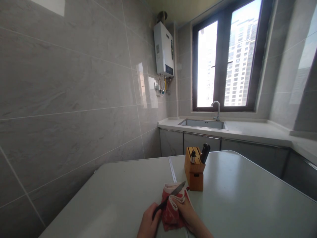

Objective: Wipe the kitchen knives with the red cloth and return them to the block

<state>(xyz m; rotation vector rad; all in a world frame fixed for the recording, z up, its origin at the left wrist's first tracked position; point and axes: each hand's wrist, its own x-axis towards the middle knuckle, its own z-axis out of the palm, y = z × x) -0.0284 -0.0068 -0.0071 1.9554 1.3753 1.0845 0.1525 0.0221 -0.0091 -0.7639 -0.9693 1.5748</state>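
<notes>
Black-handled knife with a grey steel blade (pixel 177 189): I watch it from afar, held low over a broad, pale grey-green table (pixel 119 191). On that table, just beyond and to the right, stands a brown wooden knife block (pixel 195 170) with 2 dark handles (pixel 205 153) showing. Nearer lies a crumpled red cloth with white edging (pixel 170 215), its folds gathered about the blade, whose tip points away, uncovered. My left hand (pixel 148 219) is wrapped around the knife's grip; my right hand (pixel 185 210) has its fingers closed on the cloth. I cannot tell which way the edge faces, so I would want several thick layers between fingertips and steel, a steady handle, and slow strokes running towards the tip.
</notes>
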